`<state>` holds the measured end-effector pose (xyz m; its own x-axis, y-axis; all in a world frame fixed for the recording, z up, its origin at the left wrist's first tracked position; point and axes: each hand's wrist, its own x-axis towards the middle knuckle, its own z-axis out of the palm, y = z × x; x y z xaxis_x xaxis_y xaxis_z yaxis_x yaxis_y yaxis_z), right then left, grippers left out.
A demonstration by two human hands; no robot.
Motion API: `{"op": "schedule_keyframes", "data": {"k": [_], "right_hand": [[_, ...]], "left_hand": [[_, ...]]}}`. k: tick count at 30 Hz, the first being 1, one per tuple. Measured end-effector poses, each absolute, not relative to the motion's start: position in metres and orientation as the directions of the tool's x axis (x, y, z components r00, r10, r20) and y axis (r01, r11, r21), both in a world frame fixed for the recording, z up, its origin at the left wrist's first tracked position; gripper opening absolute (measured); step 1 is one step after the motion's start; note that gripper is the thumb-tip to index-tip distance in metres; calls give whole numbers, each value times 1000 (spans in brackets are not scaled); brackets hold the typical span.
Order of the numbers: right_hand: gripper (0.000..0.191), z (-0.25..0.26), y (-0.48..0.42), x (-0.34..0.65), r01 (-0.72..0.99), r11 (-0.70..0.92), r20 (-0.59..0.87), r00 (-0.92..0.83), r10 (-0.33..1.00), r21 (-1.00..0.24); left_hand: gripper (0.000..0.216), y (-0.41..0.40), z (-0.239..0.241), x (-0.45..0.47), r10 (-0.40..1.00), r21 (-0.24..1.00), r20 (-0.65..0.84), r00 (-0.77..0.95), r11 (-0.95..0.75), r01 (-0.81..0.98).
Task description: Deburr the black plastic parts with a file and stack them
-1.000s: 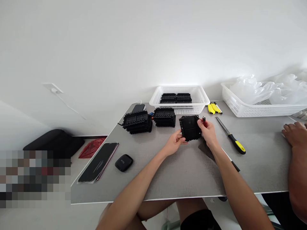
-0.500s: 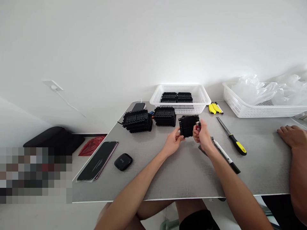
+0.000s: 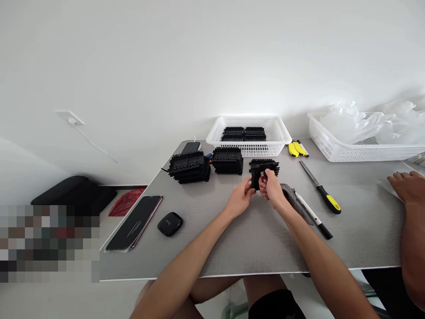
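Note:
My left hand (image 3: 241,196) pinches the lower left corner of a black ridged plastic panel (image 3: 255,175) above the table. My right hand (image 3: 270,188) is closed around what looks like a small red lighter (image 3: 263,177) with a metal top, held against the front of the panel. The hand and lighter hide part of the panel. Under my right wrist lies a grey cloth (image 3: 292,196), and a white marker with a black cap (image 3: 314,215) rests along it. To the left stand stacks of similar black panels (image 3: 227,160) (image 3: 189,166).
A white basket (image 3: 249,150) holds more panels; another basket (image 3: 358,153) holds plastic bags. A file (image 3: 320,188) and yellow-handled tools (image 3: 296,149) lie right. A black case (image 3: 170,223) and a dark flat panel in film (image 3: 135,223) lie left. Another person's hand (image 3: 405,185) rests at right.
My right hand with the red lighter has moved left and slightly down, across the front of the panel. The panel has tilted, and more of the grey cloth shows.

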<state>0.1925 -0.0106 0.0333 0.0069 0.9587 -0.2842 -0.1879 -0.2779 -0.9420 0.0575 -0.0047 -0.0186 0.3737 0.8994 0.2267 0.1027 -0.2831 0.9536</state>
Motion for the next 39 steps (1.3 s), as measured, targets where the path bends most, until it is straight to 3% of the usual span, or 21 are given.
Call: {"op": "schedule_keyframes", "data": {"k": [10, 22, 39], "right_hand": [[43, 37, -12, 195, -262, -273, -279, -14, 960, -926], [44, 32, -9, 198, -397, -164, -224, 109, 968, -903], [49, 39, -13, 193, -244, -213, -232, 54, 971, -946]], "left_hand": [[43, -5, -18, 58, 901, 955, 218, 375, -276, 107], [43, -1, -26, 58, 901, 956, 220, 374, -276, 102], [42, -2, -27, 57, 908, 963, 208, 364, -256, 88]]}}
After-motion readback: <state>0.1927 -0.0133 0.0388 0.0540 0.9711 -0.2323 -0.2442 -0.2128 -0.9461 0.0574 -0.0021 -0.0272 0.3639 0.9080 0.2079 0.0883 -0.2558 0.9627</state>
